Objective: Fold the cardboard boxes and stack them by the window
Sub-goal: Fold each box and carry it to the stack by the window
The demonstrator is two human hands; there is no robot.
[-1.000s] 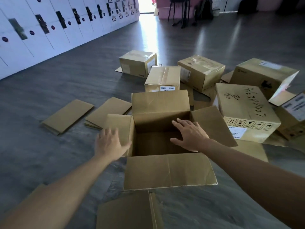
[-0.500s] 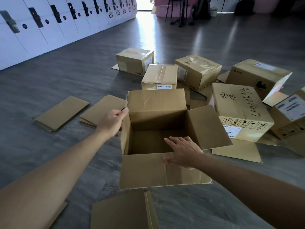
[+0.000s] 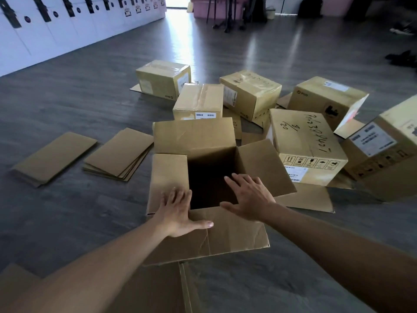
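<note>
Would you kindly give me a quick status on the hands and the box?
Left hand flat on the open box flaps. Right hand open above it. Box unfolded. Nothing blocking.

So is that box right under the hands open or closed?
Open. All four flaps of the open box are spread outward, showing a dark interior; no contents are visible inside.

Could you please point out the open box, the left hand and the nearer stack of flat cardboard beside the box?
open box (image 3: 194, 137): head view, on its far flap.
left hand (image 3: 178, 211): head view, on the back of the hand.
stack of flat cardboard (image 3: 119, 152): head view, on the top sheet.
</note>
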